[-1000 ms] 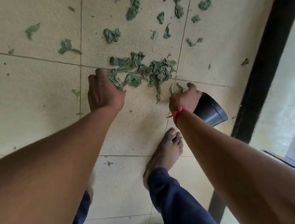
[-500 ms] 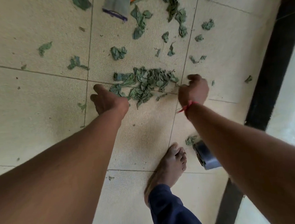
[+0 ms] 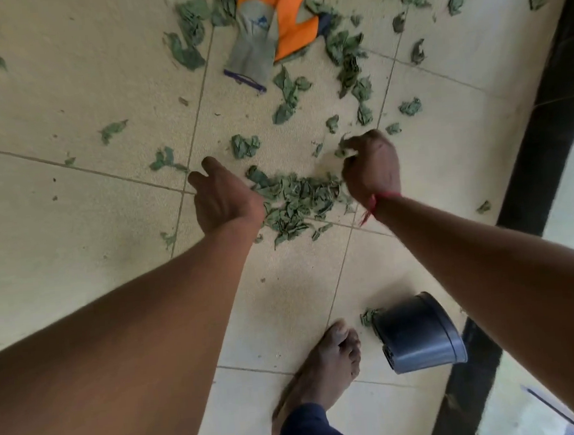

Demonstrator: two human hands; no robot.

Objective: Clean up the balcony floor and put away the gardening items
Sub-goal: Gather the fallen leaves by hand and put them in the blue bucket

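Since a second ago the black pot [image 3: 422, 337] is no longer sitting in the right hand [image 3: 371, 169]. It is now lying on its side on the tiled floor [image 3: 74, 234], near the bare foot [image 3: 324, 365], with a small leaf clump [image 3: 367, 317] just beside it. The view is also taking in more of the orange and grey glove [image 3: 263, 27], which is lying flat at the top among scattered leaves [image 3: 348, 58].

I am seeing the left hand [image 3: 225, 194] reaching down with fingers stretched out, released and gripping nothing, its edge touching the left end of the leaf pile [image 3: 298, 202]. The right hand is curling its fingers at the pile's right end and pinching a leaf scrap [image 3: 343, 147] between them. A red thread [image 3: 370, 207] is circling that wrist. The pile is sitting between the two hands, across a tile joint. A dark threshold strip [image 3: 545, 111] is running along the right side.
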